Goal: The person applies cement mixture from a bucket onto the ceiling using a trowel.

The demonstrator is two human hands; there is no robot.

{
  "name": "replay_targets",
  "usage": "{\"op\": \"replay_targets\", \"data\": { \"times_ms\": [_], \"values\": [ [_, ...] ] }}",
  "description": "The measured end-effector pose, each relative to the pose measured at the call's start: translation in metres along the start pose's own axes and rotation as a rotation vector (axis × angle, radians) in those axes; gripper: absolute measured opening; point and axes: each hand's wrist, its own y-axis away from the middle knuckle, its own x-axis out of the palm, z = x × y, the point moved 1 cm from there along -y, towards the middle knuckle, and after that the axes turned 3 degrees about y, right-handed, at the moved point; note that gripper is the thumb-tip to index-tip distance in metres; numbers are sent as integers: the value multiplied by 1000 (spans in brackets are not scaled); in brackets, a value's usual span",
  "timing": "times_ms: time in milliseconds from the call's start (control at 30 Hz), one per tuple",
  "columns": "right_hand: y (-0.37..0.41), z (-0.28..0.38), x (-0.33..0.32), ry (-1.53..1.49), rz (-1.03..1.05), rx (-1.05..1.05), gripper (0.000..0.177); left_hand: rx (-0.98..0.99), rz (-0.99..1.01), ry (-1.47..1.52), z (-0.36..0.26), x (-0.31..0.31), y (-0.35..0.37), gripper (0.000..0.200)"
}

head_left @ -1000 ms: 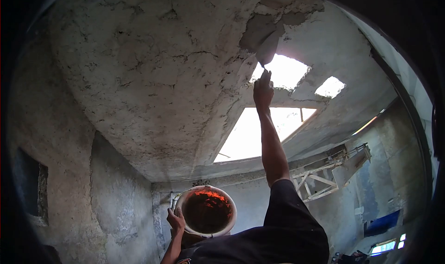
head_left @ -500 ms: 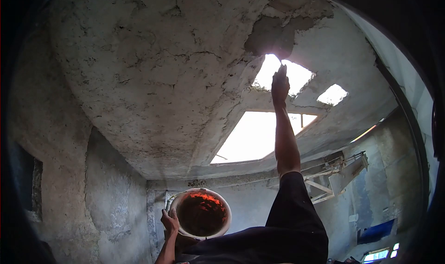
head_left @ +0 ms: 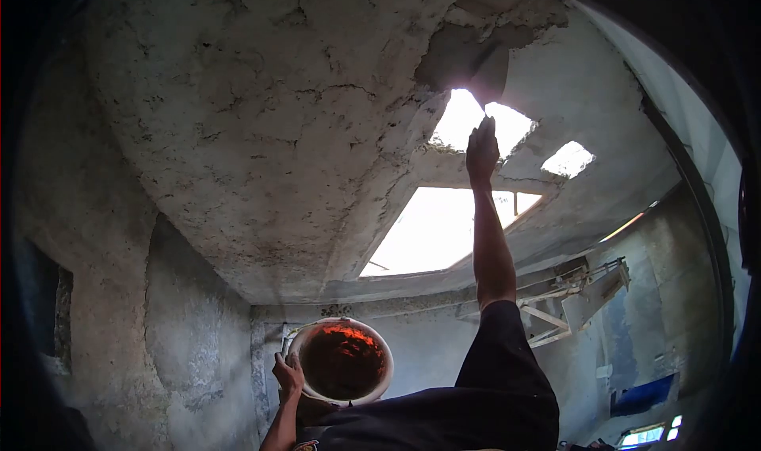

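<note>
My right hand (head_left: 482, 151) is raised high at the end of a stretched arm, its fingers closed round the handle of a trowel (head_left: 491, 74). The grey blade lies against or very near a dark, damp-looking mortar patch (head_left: 445, 59) on the wall above a bright opening. Low on the left, my left hand (head_left: 290, 373) grips the side of a pale round bucket (head_left: 380, 342). Its mouth faces me, showing a dark inside with orange-red marks on the inner wall. How much mortar is in it I cannot make out.
Around the work are a cracked grey wall (head_left: 261, 142), a large bright opening (head_left: 424, 233) and a small hole (head_left: 568, 161). A pale frame (head_left: 547, 320) stands at the right. A dark beam (head_left: 688, 150) curves down the right side.
My right hand and the trowel have shifted slightly down and right, and the blade shows more plainly. The bucket in my left hand sits slightly higher and further left.
</note>
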Motion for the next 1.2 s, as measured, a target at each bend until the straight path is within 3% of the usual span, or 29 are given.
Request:
{"op": "replay_targets", "data": {
  "times_ms": [67, 100, 133, 233, 300, 433, 600, 700, 733, 800, 933, 967, 1033, 1100, 1133, 1167, 1200],
  "values": [
    [-19, 12, 0, -25, 185, 143, 51, 17, -23, 13, 2, 3, -1, 32],
    [-19, 1, 17, 31, 25, -45, 51, 13, -28, 13, 3, 4, -1, 32],
    [-16, -3, 22, 24, 26, -47, 51, 12, -12, 21, 4, 4, -2, 32],
    [7, -12, 30, -34, 66, 100, 51, 0, -4, 6, 3, 3, -1, 33],
    [30, -22, 32, -47, 209, 291, 52, -3, -9, -9, 3, 4, 0, 34],
    [65, -34, 25, -99, -5, 86, 52, 25, -27, -1, 7, 5, 0, 35],
    [30, -13, 8, -130, 102, 160, 48, 41, -37, -13, 5, 3, 1, 35],
    [-7, -3, 23, 27, -103, -162, 46, -23, 38, 13, 0, 1, -1, 35],
    [-9, 0, 26, 26, -103, -161, 46, 12, -2, 2, 2, 1, 0, 35],
    [-9, 7, 33, -58, 137, 36, 46, 44, -43, -8, 3, 4, 1, 35],
    [40, -26, 43, -31, 220, 0, 54, 54, -54, -28, 11, 10, -1, 37],
    [51, -29, 33, 1, 219, -60, 55, 76, -74, -15, 12, 10, 0, 37],
    [74, -33, 9, -176, 268, 22, 52, 49, -56, -19, 12, 9, 3, 37],
    [104, -12, -33, -166, 189, 16, 49, 34, -32, -10, 10, 6, 1, 38],
    [125, -17, -47, 33, 265, -37, 44, 29, -29, -12, 8, 4, 1, 38],
    [152, -20, -65, -52, 255, 5, 42, 20, -24, 7, 4, 2, 1, 39],
    [180, -27, -77, 28, 373, 54, 42, 8, -18, 25, 2, 0, 2, 40]
  ]
}}
